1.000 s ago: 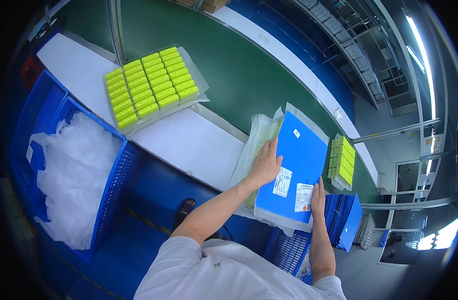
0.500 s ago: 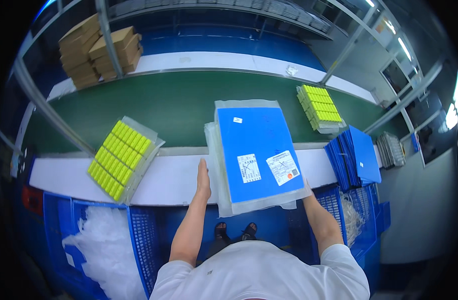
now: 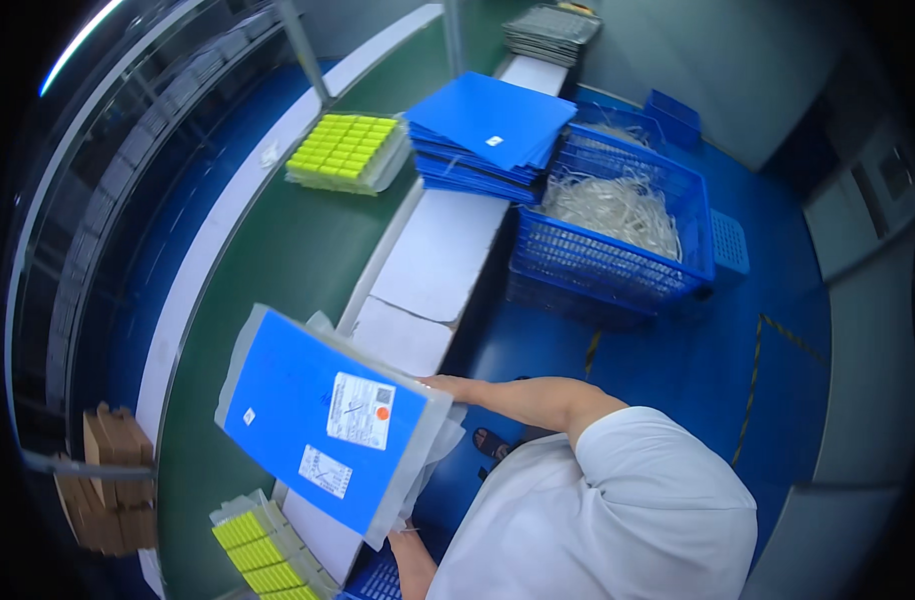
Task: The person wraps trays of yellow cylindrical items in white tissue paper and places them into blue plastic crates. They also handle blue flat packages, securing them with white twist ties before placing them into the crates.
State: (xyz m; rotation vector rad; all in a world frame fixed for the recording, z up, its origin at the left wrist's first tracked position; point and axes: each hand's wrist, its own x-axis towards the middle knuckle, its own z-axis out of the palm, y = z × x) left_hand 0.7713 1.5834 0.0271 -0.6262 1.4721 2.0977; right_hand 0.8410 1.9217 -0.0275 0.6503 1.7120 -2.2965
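A stack of translucent plastic layers (image 3: 440, 400) with a blue sheet (image 3: 308, 390) on top is held tilted over the bench's edge. The sheet bears white labels and an orange dot. My right hand (image 3: 446, 386) grips the stack's edge, its fingers hidden beneath. My left hand (image 3: 406, 527) is at the near lower corner, mostly covered by the stack, apparently supporting it from below. Close to the left arm lies a stack of trays with yellow-green blocks (image 3: 268, 550). A similar tray stack (image 3: 346, 150) sits farther off on the green surface.
Blue sheets (image 3: 488, 115) are piled on the white ledge (image 3: 438, 245). A blue crate (image 3: 618, 240) of clear strips stands right of it. Grey trays (image 3: 550, 32) are stacked at the far end, cardboard boxes (image 3: 118, 450) at lower left. A metal post (image 3: 304, 45) rises beside the green conveyor (image 3: 233, 270).
My head view has swung to the right, so the bench now runs diagonally. My left hand, open beside the stack before, is now under its corner. The right hand stays on the edge.
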